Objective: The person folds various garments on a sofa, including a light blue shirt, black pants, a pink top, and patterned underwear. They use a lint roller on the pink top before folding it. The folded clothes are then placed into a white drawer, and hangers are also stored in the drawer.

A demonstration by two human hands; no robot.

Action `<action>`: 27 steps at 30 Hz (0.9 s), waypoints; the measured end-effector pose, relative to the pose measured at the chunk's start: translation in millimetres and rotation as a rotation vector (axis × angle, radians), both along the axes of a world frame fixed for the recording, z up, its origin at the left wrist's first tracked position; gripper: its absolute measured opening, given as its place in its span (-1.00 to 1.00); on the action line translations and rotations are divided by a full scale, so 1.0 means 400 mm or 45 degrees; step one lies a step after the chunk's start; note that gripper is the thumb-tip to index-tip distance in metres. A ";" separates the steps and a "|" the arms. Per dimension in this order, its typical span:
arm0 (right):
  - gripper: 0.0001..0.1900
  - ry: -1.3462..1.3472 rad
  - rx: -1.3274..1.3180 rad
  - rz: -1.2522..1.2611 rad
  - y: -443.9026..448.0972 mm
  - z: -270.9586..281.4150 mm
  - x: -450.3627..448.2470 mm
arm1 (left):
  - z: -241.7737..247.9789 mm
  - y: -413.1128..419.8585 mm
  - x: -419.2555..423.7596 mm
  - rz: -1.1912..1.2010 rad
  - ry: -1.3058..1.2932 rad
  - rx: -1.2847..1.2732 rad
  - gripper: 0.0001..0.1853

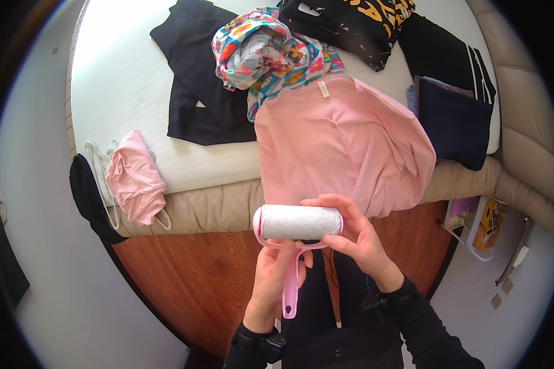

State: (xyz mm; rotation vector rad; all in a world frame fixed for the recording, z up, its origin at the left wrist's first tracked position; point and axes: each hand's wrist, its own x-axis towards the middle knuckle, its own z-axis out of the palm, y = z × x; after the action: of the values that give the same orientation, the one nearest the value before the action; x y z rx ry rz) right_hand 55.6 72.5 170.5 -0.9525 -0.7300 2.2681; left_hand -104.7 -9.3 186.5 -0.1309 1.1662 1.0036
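Observation:
A lint roller (301, 223) with a pink plastic frame and a whitish paper roll is held level in front of me. My left hand (277, 267) grips it by the neck of the handle, below the roll. The fingers and thumb of my right hand (360, 235) pinch the right end of the roll. Just beyond the roller, a pink long garment with buttons and a lace-edged neckline (341, 147) lies spread on the bed and hangs over its front edge. Behind it a bunched multicoloured floral cloth (267, 55) touches its upper edge.
Black garments (207, 78) lie at the back left, a black printed one (346, 27) at the back. Folded dark trousers (454, 115) are at right. At the left edge are a small pink garment (136, 180) and white hangers (99, 166). A shelf cart (478, 226) stands right.

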 end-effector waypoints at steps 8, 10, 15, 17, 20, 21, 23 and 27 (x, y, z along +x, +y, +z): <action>-0.39 -0.037 -0.118 -0.072 -0.014 0.007 0.015 | -0.014 -0.013 0.030 -0.042 0.078 0.161 -0.60; -0.43 -0.067 -0.221 -0.107 -0.019 0.010 0.010 | -0.018 -0.019 0.035 0.000 0.122 0.114 -0.77; -0.58 -0.647 0.732 -0.039 0.003 0.023 0.022 | -0.029 -0.043 0.035 -0.158 0.321 0.200 -0.74; -0.62 -0.664 0.879 0.054 0.015 0.037 0.038 | -0.036 -0.050 0.032 -0.221 0.453 0.341 -0.64; -0.64 -0.534 0.732 0.129 0.018 0.058 0.048 | -0.049 -0.052 0.026 -0.346 0.864 0.569 -0.36; -0.65 -0.518 0.655 0.129 0.016 0.066 0.048 | -0.052 -0.050 0.025 -0.405 0.981 0.627 -0.26; -0.66 -0.436 0.400 0.083 0.012 0.077 0.044 | -0.056 -0.048 0.020 -0.463 1.327 0.781 -0.17; -0.73 -0.177 -0.327 0.038 0.010 0.086 0.054 | -0.058 -0.047 0.015 -0.448 1.762 0.900 -0.15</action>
State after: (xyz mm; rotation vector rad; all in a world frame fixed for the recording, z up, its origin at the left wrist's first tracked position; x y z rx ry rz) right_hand 77.2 76.7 204.9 -1.2358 -0.5203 2.3795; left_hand -98.7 -28.3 163.4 1.4887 1.8347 1.1022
